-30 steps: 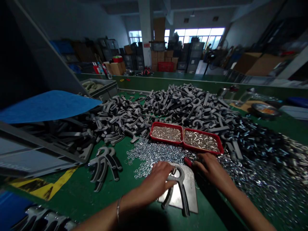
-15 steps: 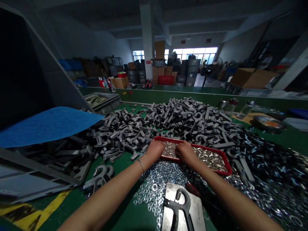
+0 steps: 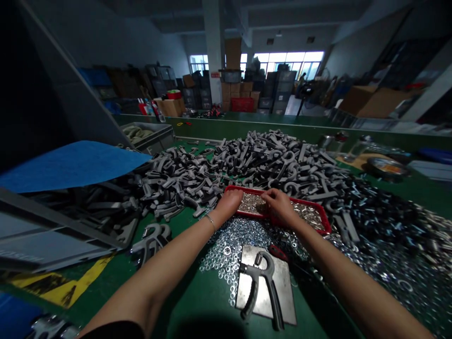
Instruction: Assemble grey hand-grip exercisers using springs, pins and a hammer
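A red tray [image 3: 319, 229] holds small shiny metal parts, with short pin-like pieces in its right section. My left hand [image 3: 229, 201] is curled at the tray's left end; its fingertips are hidden. Over the middle of the tray, my right hand [image 3: 280, 207] has thumb and fingers pinched together, and anything between them is too small to make out. Many loose metal nuts or rings [image 3: 221, 254] lie in front of the tray. Nearer to me, a grey hand gripper [image 3: 270, 275] with dark handle pads lies on a metal plate [image 3: 284, 294].
Grey handle parts [image 3: 271, 160] are heaped behind the tray. Dark parts with bolts [image 3: 381, 212] pile up at the right. A grey crate [image 3: 63, 238] with a blue sheet [image 3: 74, 162] above it stands left. More assembled hand grippers [image 3: 151, 238] lie beside the crate.
My right hand has lifted slightly from among the small parts, its fingertips now showing in a pinch. My left hand stays at the tray's left end. The view has tilted down.
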Demonstrator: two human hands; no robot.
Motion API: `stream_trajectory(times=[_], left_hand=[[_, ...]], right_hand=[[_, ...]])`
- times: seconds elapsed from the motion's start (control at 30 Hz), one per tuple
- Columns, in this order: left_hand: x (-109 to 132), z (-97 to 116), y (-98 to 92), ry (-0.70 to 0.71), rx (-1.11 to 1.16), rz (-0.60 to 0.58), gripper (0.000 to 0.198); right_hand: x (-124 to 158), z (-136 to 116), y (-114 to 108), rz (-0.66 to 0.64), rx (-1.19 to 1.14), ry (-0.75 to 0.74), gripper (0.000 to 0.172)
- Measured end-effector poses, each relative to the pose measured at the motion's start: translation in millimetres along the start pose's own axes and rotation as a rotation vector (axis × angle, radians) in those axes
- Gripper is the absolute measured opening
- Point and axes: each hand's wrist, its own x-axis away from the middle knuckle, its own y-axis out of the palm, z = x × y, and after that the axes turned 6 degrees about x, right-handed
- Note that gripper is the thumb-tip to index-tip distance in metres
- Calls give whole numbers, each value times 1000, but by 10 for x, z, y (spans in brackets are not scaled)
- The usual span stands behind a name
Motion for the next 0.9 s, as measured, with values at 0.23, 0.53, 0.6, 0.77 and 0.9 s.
stream_trajectory(times=[0.23, 0.53, 0.6, 0.77, 0.9], left_hand=[[474, 269, -215, -76, 352, 147, 12], [1578, 849, 37, -151, 678, -60, 14], [1671, 921, 56, -164, 687, -110, 14], [1876, 1071, -112, -192, 628, -236, 17], [2048, 1087, -203, -195, 604, -245, 19]], right_hand=[[1321, -122, -389, -100, -371, 211, 36], [2283, -28, -175, -254, -653, 420, 36], [2255, -61, -103, -279, -616, 376, 36], [2128, -148, 6, -209, -446, 259, 27], [2024, -164, 55, -144, -252, 73, 19]])
